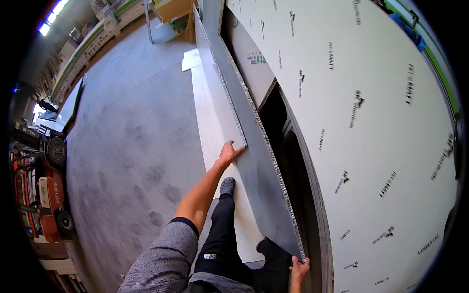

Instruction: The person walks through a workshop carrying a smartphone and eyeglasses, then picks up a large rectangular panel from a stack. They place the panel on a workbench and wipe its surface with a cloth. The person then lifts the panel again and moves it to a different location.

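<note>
A long grey panel (266, 195) with a honeycomb-like cut edge stands tilted on its long side in front of me, running away to the far end. My right hand (299, 269) is closed round its near top corner. Against the grey panel leans a shorter, pale panel (221, 100) with a similar rough edge. The near corner of this pale panel is in my left hand (230, 153), thumb and fingers gripping it. A white sheet (249, 227) lies on the floor under the panels, and my grey shoe (227, 186) rests on it.
A large white printed board (371, 146) fills the right side, with dark framing (288, 141) beneath its edge. An orange forklift (49, 195) stands at the left. Far off are a broom (190, 28) and stacked boards (88, 46) along the wall.
</note>
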Action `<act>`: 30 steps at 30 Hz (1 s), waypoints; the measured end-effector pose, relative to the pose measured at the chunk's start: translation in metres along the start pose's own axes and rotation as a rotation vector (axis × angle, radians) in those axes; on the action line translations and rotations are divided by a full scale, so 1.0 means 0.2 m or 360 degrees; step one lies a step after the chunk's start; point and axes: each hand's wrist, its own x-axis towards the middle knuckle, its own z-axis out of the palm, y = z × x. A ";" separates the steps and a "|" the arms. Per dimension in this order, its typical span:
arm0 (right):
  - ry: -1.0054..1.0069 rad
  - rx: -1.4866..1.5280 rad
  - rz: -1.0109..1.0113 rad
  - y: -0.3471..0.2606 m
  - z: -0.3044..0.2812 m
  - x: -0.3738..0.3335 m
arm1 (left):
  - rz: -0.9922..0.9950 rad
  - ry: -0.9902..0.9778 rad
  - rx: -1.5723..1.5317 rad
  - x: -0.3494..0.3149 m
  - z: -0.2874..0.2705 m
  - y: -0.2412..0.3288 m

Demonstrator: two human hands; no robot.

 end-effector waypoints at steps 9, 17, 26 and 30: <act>0.0174 -0.0816 -0.0288 -0.15 0.02 -0.05 | -0.0320 -0.0033 -0.0194 0.35 0.30 -0.07; 0.0189 -0.1088 -0.0337 -0.36 0.03 -0.11 | -0.0367 -0.0145 -0.0292 0.38 0.36 -0.20; 0.0131 -0.1481 -0.0115 -0.46 0.03 -0.11 | -0.0406 -0.0183 -0.0102 0.40 0.24 -0.04; 0.0057 -0.1349 -0.0191 -0.47 0.02 -0.09 | -0.0537 -0.0186 -0.0182 0.41 0.20 -0.19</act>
